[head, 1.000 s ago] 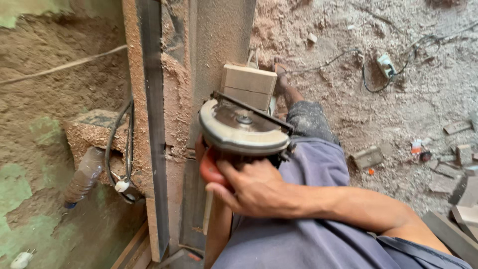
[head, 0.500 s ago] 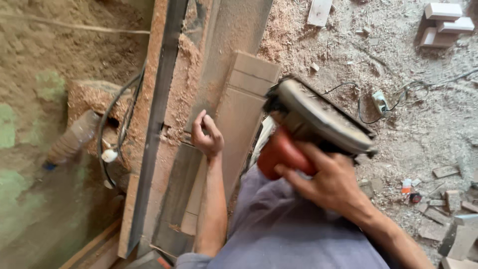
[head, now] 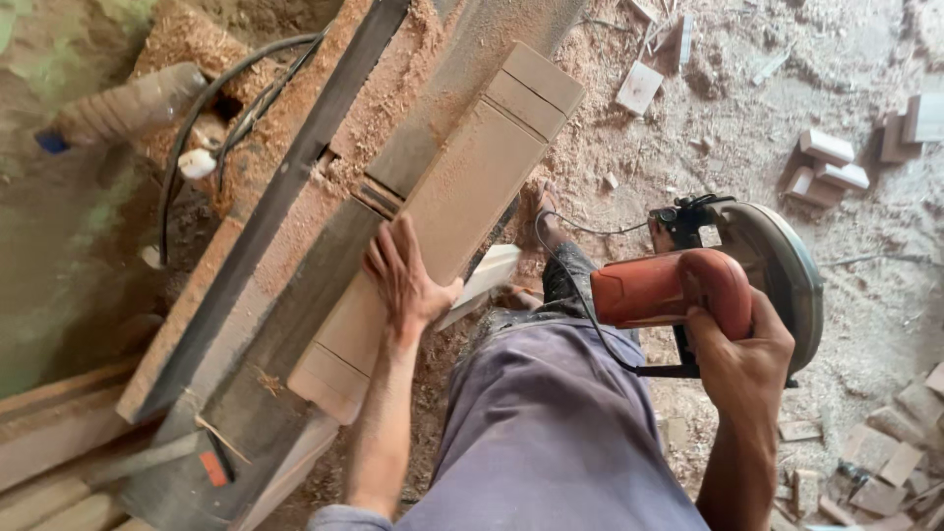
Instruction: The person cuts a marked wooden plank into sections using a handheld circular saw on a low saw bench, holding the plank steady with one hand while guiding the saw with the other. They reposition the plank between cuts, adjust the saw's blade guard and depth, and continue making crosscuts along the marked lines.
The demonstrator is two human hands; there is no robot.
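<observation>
Your right hand [head: 742,369] is clenched round the red-handled circular saw [head: 723,280], right of your knee. Left hand [head: 405,280] lies flat and unclenched on the pale notched wooden plank [head: 462,197], centre. The black cord [head: 575,295] crosses your leg: snag risk. Sawdust underfoot could slip you.

Red-orange circular saw [head: 678,285], pale tan wooden board [head: 452,206], grey-purple trousers [head: 551,423].

A wooden plank [head: 447,211] lies lengthwise on the workbench [head: 265,324], along its right edge, with the left hand [head: 403,280] flat on it. Right of the bench, off its edge, the right hand [head: 742,364] holds a circular saw [head: 723,280]. Wood offcuts [head: 831,162] lie on the floor beyond; a cable [head: 211,118] rests at the bench's far left.
</observation>
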